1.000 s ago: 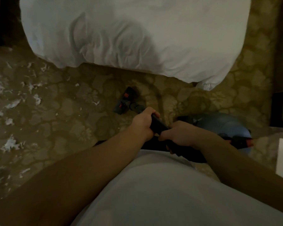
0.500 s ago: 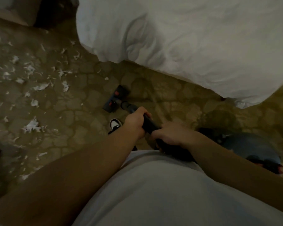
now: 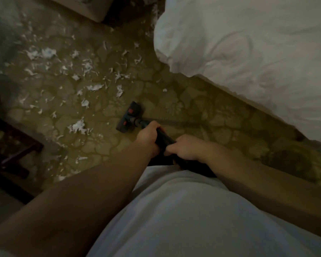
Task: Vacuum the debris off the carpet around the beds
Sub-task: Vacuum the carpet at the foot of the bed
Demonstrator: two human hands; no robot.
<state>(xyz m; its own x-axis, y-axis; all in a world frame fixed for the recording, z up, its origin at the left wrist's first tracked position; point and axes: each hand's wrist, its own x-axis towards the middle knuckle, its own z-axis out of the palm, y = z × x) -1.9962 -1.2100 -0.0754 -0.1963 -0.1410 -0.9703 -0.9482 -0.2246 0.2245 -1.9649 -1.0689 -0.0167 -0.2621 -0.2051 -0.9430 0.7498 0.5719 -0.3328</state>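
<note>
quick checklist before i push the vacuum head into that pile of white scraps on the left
1. Left hand grips the black vacuum wand: ok.
2. Right hand grips the wand just behind it: ok.
3. Dark floor head with red buttons sits on the olive patterned carpet: ok.
4. Floor head apart from the white duvet: ok.
5. White paper scraps picked up: not ok, they lie on the carpet left of the head.
6. Suction running: cannot tell.
</note>
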